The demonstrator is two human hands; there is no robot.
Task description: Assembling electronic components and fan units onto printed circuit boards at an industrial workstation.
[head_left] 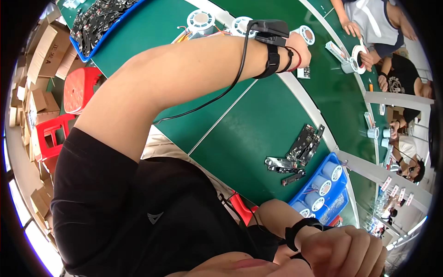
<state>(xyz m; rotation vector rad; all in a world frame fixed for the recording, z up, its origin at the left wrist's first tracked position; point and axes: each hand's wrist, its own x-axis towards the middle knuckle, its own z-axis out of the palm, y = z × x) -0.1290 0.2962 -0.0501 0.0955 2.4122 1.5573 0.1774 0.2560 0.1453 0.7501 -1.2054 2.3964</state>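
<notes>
My left arm reaches across the green workbench (240,134). My left hand (299,48) is curled, its fingertips hidden, beside a white round part with a slotted face (307,35). A small white piece (303,72) shows just below the hand; whether the hand holds it is unclear. A black device (271,30) with a cable is strapped to that wrist. Close to the camera at the lower right, my right hand (344,254) is closed, fingers bent inward, and what it may grip is hidden. Several black circuit boards (302,147) lie loose on the bench.
A blue tray (342,188) holds several white round parts. At the upper left, a blue bin (85,57) is full of dark boards. More white round parts (201,21) stand beyond my forearm. Red stools (80,90) and cartons (48,51) are leftward. Other people work across the bench.
</notes>
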